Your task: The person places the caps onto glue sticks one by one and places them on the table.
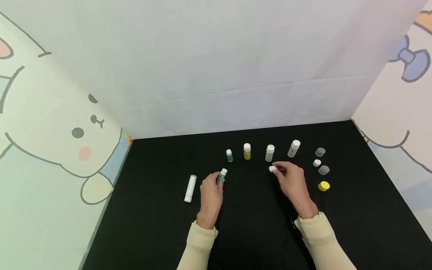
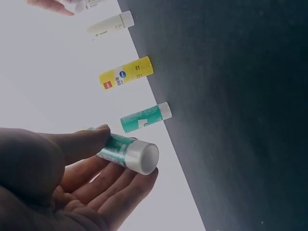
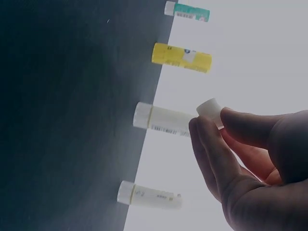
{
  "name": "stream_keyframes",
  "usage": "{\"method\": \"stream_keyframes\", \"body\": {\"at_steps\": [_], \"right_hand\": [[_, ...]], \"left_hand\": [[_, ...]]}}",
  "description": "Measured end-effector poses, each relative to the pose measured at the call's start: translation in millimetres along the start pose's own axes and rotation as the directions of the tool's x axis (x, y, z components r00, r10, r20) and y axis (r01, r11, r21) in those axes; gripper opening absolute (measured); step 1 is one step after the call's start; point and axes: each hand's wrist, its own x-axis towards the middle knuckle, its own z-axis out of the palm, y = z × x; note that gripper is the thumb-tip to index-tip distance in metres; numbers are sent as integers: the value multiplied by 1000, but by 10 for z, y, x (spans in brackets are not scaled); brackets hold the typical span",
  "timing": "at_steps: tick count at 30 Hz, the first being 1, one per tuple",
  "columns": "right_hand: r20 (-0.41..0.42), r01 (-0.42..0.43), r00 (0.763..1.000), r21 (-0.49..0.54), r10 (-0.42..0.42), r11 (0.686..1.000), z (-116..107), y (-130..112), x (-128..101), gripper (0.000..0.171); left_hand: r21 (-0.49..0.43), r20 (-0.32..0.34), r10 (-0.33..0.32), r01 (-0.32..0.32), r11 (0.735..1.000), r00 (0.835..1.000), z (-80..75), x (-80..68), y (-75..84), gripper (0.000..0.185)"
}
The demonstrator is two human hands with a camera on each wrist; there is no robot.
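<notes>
My left hand (image 1: 211, 192) holds a green glue stick (image 2: 115, 148) between thumb and fingers, its white end tilted up and away. My right hand (image 1: 293, 182) pinches a small white cap (image 3: 210, 111) between thumb and fingertips, just above the black table. Beyond the hands stand a smaller green glue stick (image 1: 230, 156), a yellow glue stick (image 1: 247, 152) and two white glue sticks, the nearer one (image 1: 269, 153) just behind the right fingertips and the other white glue stick (image 1: 293, 149) farther right. A long white glue stick (image 1: 190, 189) lies left of my left hand.
On the right of the black table (image 1: 152, 232) lie two translucent caps, a far one (image 1: 320, 152) and a near one (image 1: 324, 170), with a white cap (image 1: 317, 163) between them. A yellow cap (image 1: 324, 186) lies nearer. A pale cloth wall (image 1: 236, 67) rises behind the table.
</notes>
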Motion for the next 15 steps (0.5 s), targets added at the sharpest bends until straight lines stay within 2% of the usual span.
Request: {"method": "stream_keyframes", "body": {"at_steps": [15], "right_hand": [[37, 54, 998, 63, -57, 997, 159, -198, -7, 22]], "left_hand": [[-3, 10, -32, 32, 999, 999, -18, -89, -14, 24]]}}
